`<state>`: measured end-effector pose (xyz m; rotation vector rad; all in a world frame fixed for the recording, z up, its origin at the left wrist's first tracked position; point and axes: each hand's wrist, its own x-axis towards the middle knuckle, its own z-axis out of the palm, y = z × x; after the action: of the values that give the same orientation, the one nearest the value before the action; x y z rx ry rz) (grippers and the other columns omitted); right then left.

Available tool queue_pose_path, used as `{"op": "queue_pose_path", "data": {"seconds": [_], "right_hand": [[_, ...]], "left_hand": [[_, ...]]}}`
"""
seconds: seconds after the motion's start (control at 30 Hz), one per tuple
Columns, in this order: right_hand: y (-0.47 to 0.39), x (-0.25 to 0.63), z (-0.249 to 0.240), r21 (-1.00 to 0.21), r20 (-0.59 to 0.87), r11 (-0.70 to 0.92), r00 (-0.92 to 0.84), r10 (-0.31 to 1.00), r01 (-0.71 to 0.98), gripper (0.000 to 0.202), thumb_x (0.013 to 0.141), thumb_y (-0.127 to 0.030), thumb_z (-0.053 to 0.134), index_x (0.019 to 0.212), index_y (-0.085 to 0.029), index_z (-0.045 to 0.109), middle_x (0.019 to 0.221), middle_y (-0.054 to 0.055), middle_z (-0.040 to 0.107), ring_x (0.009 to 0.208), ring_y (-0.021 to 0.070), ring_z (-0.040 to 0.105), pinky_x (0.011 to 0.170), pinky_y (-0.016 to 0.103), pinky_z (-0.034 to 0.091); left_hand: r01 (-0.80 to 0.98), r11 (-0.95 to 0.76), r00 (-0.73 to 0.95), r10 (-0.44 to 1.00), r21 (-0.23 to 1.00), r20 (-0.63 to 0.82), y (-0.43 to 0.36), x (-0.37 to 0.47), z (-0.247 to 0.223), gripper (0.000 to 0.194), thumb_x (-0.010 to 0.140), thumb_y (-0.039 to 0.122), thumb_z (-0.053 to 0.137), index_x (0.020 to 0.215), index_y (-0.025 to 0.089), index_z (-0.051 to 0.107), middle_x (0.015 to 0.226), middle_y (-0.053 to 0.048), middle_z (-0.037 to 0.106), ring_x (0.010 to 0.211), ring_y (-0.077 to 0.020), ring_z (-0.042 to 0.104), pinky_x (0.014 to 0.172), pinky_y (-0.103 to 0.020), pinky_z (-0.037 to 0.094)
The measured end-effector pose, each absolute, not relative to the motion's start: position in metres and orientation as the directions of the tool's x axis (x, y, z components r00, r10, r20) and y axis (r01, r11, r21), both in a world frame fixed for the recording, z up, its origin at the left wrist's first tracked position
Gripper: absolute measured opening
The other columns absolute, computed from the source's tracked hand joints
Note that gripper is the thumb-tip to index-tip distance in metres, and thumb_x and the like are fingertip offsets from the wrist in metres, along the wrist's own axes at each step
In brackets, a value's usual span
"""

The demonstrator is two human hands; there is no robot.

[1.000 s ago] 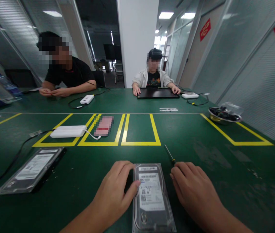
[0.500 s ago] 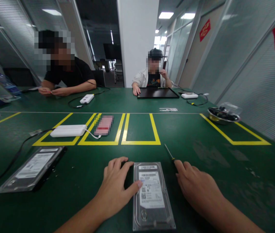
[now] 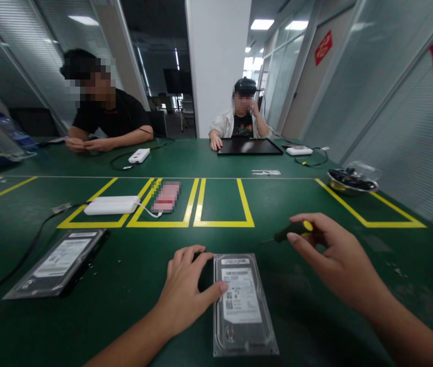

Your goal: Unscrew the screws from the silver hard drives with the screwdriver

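Note:
A silver hard drive (image 3: 241, 336) with a white label lies flat on the green table in front of me. My left hand (image 3: 189, 285) steadies it at the left edge, thumb on the label's side and index fingertip by the far left corner. To the right of the drive and above the table, my right hand (image 3: 327, 250) grips a screwdriver (image 3: 285, 232) with a dark handle and yellow end between thumb and fingers. Its thin shaft points left, past the drive's far end. Another hard drive (image 3: 57, 262) rests at the left.
Yellow tape outlines (image 3: 224, 224) mark the table. A white power bank (image 3: 112, 205) is cabled to a pink phone (image 3: 166, 197). A metal bowl (image 3: 348, 189) of dark parts stands at right. Two people sit across, one touching a black flat panel (image 3: 250, 147).
My right hand has lifted and moved away from me, and the screwdriver has swung from pointing forward to pointing left. My left hand stays on the hard drive.

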<state>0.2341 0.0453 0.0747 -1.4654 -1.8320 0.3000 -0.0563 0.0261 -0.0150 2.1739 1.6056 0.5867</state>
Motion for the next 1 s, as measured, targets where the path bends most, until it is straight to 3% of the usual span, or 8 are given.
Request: {"op": "queue_pose_path", "data": {"seconds": [0.07,0.13,0.3,0.53,0.63,1.0], "right_hand": [[0.049,0.230,0.085,-0.780,0.342,0.295,-0.020,0.940,0.551,0.032,0.084,-0.042,0.064,0.107,-0.019,0.063,0.071,0.000,0.058,0.057,0.0138,0.053,0.049,0.026,0.043],[0.052,0.223,0.092,-0.877,0.325,0.297,0.012,0.946,0.378,0.032,0.086,-0.041,0.065,0.109,-0.019,0.063,0.073,0.000,0.058,0.060,0.0125,0.053,0.050,0.023,0.044],[0.059,0.196,0.103,-0.916,0.376,0.360,0.063,0.925,0.176,0.029,0.089,-0.036,0.063,0.112,-0.020,0.063,0.079,0.000,0.059,0.063,0.0106,0.054,0.053,0.022,0.047],[0.060,0.157,0.099,-0.822,0.554,0.539,0.041,0.831,0.182,0.035,0.088,-0.027,0.064,0.121,-0.024,0.053,0.092,0.001,0.064,0.074,0.0133,0.063,0.061,0.026,0.053],[0.061,0.149,0.084,-0.757,0.613,0.595,-0.023,0.790,0.271,0.031,0.090,-0.028,0.061,0.121,-0.025,0.055,0.089,0.001,0.063,0.071,0.0134,0.062,0.064,0.029,0.052],[0.070,0.143,0.047,-0.686,0.617,0.599,-0.107,0.780,0.412,0.027,0.092,-0.027,0.058,0.118,-0.023,0.054,0.077,-0.003,0.062,0.067,0.0133,0.060,0.065,0.030,0.049]], "left_hand": [[0.805,-0.274,0.261,0.960,0.526,0.101,0.026,-0.056,-0.014,0.055,0.082,0.067,0.056,0.124,0.031,0.060,0.134,-0.009,0.051,0.124,-0.0367,0.039,0.097,-0.056,0.035],[0.805,-0.275,0.264,0.960,0.526,0.098,0.026,-0.056,-0.014,0.056,0.081,0.067,0.057,0.125,0.032,0.060,0.134,-0.009,0.051,0.124,-0.0373,0.039,0.097,-0.055,0.036],[0.806,-0.279,0.270,0.958,0.523,0.096,0.027,-0.055,-0.013,0.056,0.081,0.067,0.058,0.124,0.032,0.061,0.134,-0.009,0.052,0.123,-0.0376,0.039,0.096,-0.055,0.036],[0.817,-0.279,0.264,0.959,0.505,0.102,0.027,-0.054,-0.014,0.057,0.079,0.069,0.060,0.122,0.033,0.061,0.133,-0.008,0.052,0.123,-0.0363,0.040,0.096,-0.055,0.035],[0.819,-0.277,0.260,0.960,0.502,0.106,0.027,-0.053,-0.014,0.056,0.078,0.067,0.063,0.122,0.032,0.062,0.131,-0.008,0.052,0.122,-0.0356,0.040,0.096,-0.054,0.036],[0.824,-0.259,0.250,0.964,0.503,0.087,0.027,-0.053,-0.013,0.058,0.078,0.069,0.061,0.125,0.034,0.060,0.133,-0.006,0.051,0.124,-0.0347,0.039,0.097,-0.053,0.035]]}}
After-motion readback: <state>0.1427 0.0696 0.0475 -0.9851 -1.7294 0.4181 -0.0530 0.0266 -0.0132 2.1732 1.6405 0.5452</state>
